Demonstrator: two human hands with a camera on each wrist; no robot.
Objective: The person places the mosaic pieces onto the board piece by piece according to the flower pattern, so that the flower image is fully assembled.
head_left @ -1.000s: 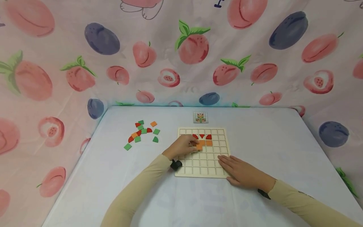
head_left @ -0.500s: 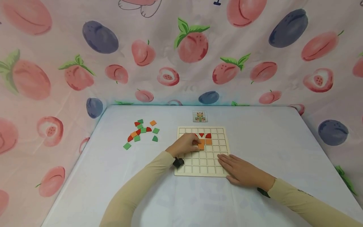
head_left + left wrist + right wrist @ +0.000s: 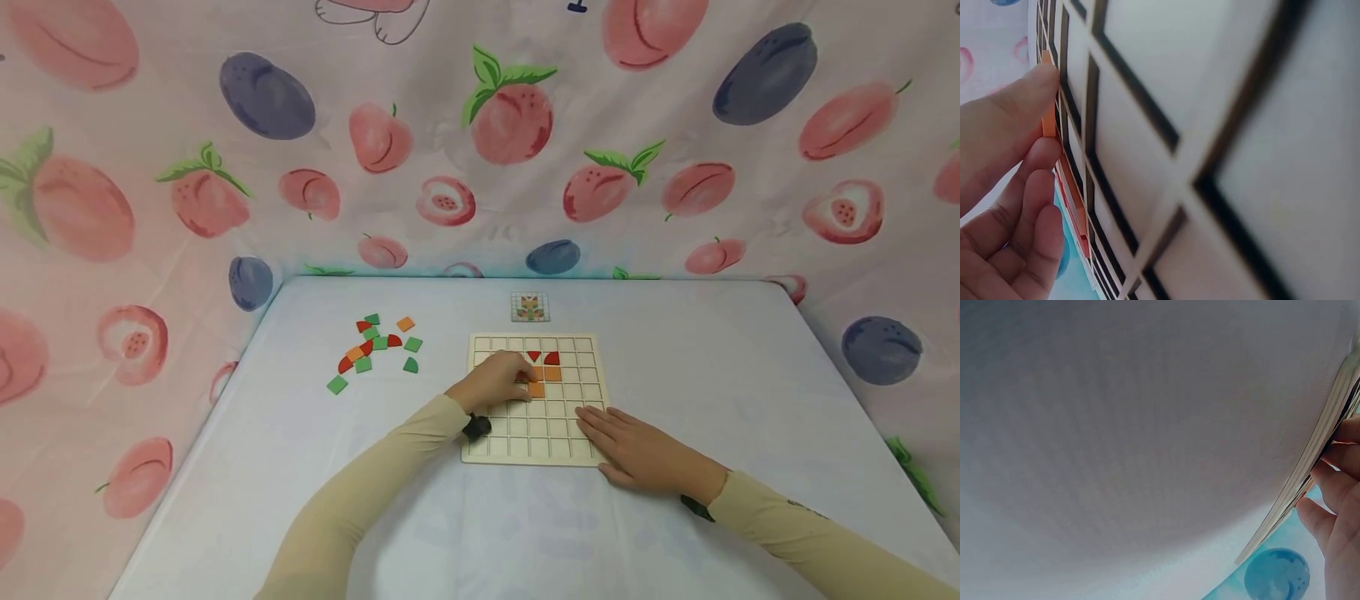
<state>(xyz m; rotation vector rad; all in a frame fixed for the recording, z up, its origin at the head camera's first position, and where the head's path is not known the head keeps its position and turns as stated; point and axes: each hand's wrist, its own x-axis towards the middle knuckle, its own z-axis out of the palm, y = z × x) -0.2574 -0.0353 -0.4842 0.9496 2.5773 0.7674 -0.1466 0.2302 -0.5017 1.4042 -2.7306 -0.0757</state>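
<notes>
A wooden grid board (image 3: 585, 392) lies on the table. On it are red pieces (image 3: 552, 359) in the second row and orange tiles (image 3: 552, 374) below them. My left hand (image 3: 522, 380) reaches over the board's left part and pinches an orange tile (image 3: 537, 389) at its edge. In the left wrist view the thumb and a finger (image 3: 1035, 159) grip that orange tile (image 3: 1049, 125) against the grid. My right hand (image 3: 622, 446) lies flat on the board's near right corner. Its fingers (image 3: 1338, 481) show beside the board's edge (image 3: 1325, 440).
A loose pile of green, red and orange tiles (image 3: 375, 346) lies on the table left of the board. A small picture card (image 3: 529, 307) sits behind the board. Fruit-print cloth hangs round the table (image 3: 712, 350) on three sides.
My left hand has slid the orange tile a little to the right, under another orange tile, and now covers the leftmost red piece. The right hand has stayed put.
</notes>
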